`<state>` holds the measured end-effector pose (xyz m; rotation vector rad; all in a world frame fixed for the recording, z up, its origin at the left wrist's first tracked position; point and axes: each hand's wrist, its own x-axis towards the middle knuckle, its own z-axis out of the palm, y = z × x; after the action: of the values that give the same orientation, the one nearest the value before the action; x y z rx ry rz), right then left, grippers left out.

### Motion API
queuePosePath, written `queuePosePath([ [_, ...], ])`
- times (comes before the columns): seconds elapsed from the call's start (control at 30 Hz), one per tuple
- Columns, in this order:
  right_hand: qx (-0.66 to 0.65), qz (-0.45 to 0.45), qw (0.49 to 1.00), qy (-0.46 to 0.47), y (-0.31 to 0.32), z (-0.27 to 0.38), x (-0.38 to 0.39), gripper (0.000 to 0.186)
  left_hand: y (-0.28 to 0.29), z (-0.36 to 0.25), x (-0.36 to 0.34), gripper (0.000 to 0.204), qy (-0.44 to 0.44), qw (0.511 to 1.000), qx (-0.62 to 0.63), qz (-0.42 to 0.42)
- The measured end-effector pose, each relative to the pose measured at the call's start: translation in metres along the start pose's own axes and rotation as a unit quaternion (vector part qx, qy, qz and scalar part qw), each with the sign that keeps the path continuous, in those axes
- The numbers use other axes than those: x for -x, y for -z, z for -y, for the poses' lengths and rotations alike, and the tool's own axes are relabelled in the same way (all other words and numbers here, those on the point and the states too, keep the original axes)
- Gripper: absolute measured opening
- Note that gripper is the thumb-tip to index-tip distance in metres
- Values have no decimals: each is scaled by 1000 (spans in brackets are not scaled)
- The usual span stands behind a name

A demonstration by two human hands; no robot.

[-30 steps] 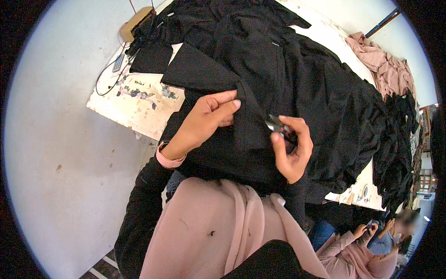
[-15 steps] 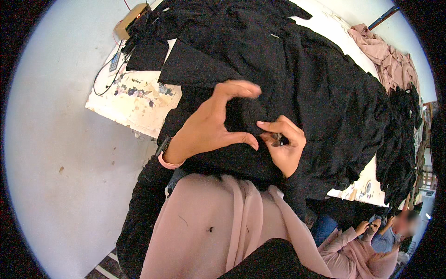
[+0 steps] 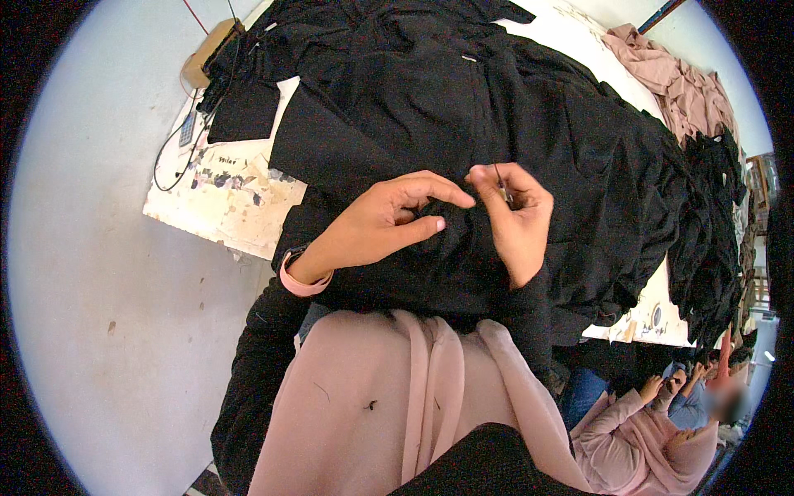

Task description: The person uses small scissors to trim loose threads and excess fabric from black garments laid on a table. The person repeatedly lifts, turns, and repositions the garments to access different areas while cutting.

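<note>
Black cloth [image 3: 397,107] covers most of the table in front of me, with folds and seams across it. Over its near part is my left hand [image 3: 385,217], its thumb and forefinger apart and nothing visible between them. My right hand [image 3: 519,219] is just to the right, thumb and fingers pinched together. A small, thin dark tool with a shiny metal part [image 3: 507,197] shows between those fingers; its exact kind is mostly hidden. The left fingertips come close to the right thumb. Around my left wrist is a pink band [image 3: 303,287].
Bare stained tabletop [image 3: 219,194] shows at the left, with a small remote [image 3: 187,130], a cable and a brown box [image 3: 211,54]. Pink cloth [image 3: 666,78] is heaped at the far right. People [image 3: 641,438] sit at the lower right.
My right hand has moved up and turned, still pinching the small tool. My left hand's fingers have drawn closer together, with the forefinger lower than before. The view has shifted slightly.
</note>
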<state>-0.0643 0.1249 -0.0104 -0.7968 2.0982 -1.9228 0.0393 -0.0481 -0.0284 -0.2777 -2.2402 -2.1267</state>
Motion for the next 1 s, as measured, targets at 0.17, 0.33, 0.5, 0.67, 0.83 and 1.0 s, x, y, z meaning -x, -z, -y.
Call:
queuePosePath([
  [0.17,173,-27,984,40,17,20,2,22,1,-13,4,50,0,998,-45,-51],
  [0.33,264,77,961,-34,25,24,16,31,-1,-20,6,57,-11,993,-73,-87],
  [0.5,255,84,963,-10,16,16,16,31,-5,-17,7,59,-24,991,-96,-84],
  [0.67,262,72,962,6,11,14,15,31,-6,-15,5,59,-16,993,-80,-87],
  [0.83,255,63,965,0,11,10,18,31,-6,-13,8,58,-14,993,-80,-88],
  [1.0,118,97,988,-25,14,-2,18,30,-2,-10,8,56,-5,995,-25,-93],
])
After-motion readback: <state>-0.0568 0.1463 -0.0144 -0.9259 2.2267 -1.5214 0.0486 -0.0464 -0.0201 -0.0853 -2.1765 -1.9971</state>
